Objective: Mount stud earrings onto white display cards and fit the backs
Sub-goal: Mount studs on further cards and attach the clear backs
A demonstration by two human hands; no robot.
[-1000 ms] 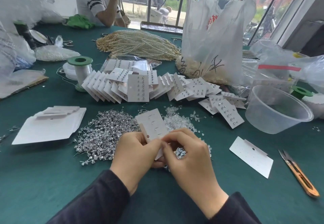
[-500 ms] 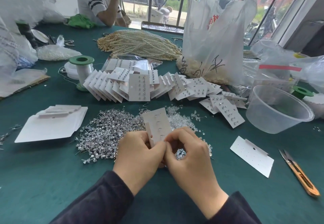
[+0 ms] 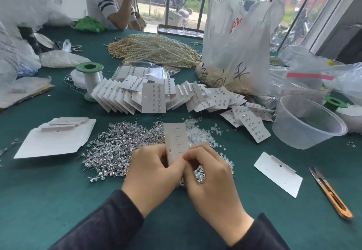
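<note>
A white display card stands almost upright between my two hands, its back toward me. My left hand grips the card's lower left edge with curled fingers. My right hand pinches at the card's lower right edge; what its fingertips hold is hidden. Behind the hands lie a heap of silver stud earrings and a heap of clear earring backs. A fanned row of filled cards lies further back.
A stack of blank cards lies at the left and one loose blank card at the right. Orange snips, a clear plastic tub, a white plastic bag, pearl strands and a green spool ring the green table. A person sits opposite.
The card has turned from tilted to nearly upright, and both hands have closed in on its lower end. The camera has shifted slightly.
</note>
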